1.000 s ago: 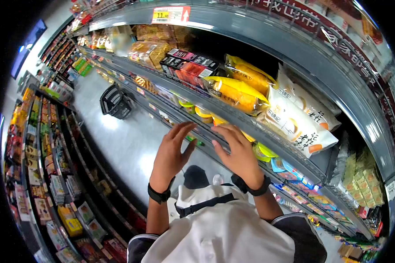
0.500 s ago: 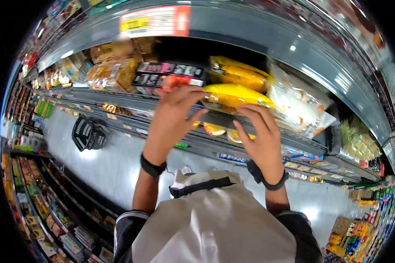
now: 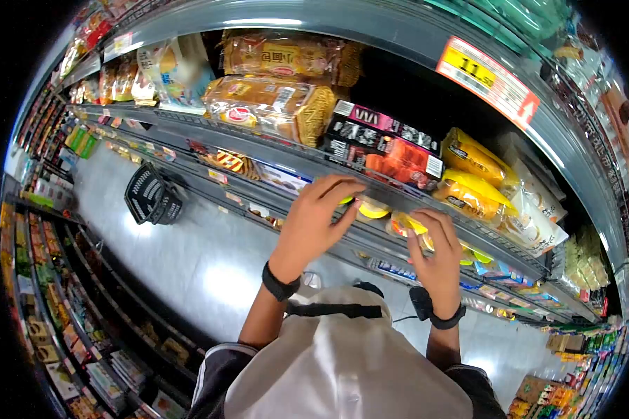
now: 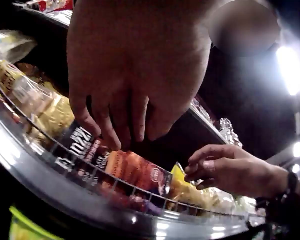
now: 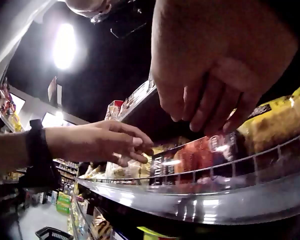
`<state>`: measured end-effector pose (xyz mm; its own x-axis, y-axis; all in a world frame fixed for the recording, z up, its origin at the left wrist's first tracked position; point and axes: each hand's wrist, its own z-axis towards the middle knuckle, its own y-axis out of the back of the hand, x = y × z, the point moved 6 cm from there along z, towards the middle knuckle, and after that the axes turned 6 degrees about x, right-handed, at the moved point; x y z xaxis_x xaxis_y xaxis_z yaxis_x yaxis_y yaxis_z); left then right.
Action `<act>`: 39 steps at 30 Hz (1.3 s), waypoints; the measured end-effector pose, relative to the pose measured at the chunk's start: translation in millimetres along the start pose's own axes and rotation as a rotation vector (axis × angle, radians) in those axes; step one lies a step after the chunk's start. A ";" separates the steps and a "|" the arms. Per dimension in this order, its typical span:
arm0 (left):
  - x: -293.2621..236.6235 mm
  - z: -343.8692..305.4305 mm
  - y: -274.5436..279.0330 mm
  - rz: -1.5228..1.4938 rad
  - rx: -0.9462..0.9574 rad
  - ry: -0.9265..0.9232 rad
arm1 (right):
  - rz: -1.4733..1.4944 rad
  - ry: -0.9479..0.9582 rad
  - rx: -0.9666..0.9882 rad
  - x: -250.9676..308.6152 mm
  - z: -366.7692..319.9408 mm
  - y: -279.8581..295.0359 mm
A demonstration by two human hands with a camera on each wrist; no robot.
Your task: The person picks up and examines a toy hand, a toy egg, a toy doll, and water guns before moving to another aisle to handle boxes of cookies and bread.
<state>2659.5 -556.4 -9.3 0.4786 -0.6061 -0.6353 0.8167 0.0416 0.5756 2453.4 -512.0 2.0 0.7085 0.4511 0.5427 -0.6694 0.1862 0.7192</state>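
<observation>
Both of my hands hover in front of a shelf, holding nothing. In the head view, my left hand [image 3: 316,225] overlaps the shelf edge just below a black box with a red picture [image 3: 388,143]. My right hand [image 3: 435,260] is to its right, below yellow-topped bread packs [image 3: 474,190], fingers bent and thumb apart. The left wrist view has the left fingers [image 4: 132,117] hanging loosely in front of the box. In the right wrist view, the right fingers [image 5: 205,107] curl down loosely above the box, beside a yellow pack [image 5: 282,122].
Bagged bread loaves [image 3: 265,108] sit left of the box, white packs [image 3: 538,223] at its right. A low wire guard [image 4: 125,182] fronts the shelf. Overhead hangs an 11 price tag [image 3: 486,77]. A black shopping basket [image 3: 152,195] stands on the aisle floor.
Both hands rose toward the shelf, overlapping the box and a yellow pack, and now appear lower, at the shelf edge. The head view has swung, bringing the bread loaves and box nearer the middle.
</observation>
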 end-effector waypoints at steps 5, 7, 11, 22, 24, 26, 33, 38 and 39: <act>46.1 -58.3 22.1 -0.003 0.071 0.239 | 0.067 0.088 0.098 14.2 10.0 -48.9; 62.6 -80.4 21.2 -0.006 0.081 0.311 | 0.106 0.085 0.157 12.0 10.7 -64.7; 71.0 -112.5 29.5 0.029 0.041 0.378 | 0.142 0.085 0.241 18.1 14.4 -76.9; 51.5 -162.3 43.7 0.090 0.048 0.616 | 0.235 0.359 0.334 34.1 20.2 -122.6; 53.4 -162.8 49.9 0.070 0.045 0.610 | 0.223 0.332 0.346 41.5 19.7 -125.2; 62.6 -159.9 55.5 0.055 0.043 0.548 | 0.199 0.299 0.329 47.3 21.5 -122.6; 88.8 -152.9 108.4 -0.063 0.143 0.458 | 0.158 0.144 0.304 100.4 29.1 -161.1; 111.0 -185.8 183.4 0.001 0.113 0.226 | 0.141 0.198 0.300 168.5 45.5 -210.0; 120.7 -197.7 198.6 -0.003 0.084 0.263 | 0.152 0.202 0.309 183.6 49.6 -220.3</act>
<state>2943.3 -464.3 -73.5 0.5527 -0.3787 -0.7423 0.7937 -0.0324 0.6075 2742.0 -513.4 -35.2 0.5282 0.6214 0.5787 -0.6427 -0.1529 0.7507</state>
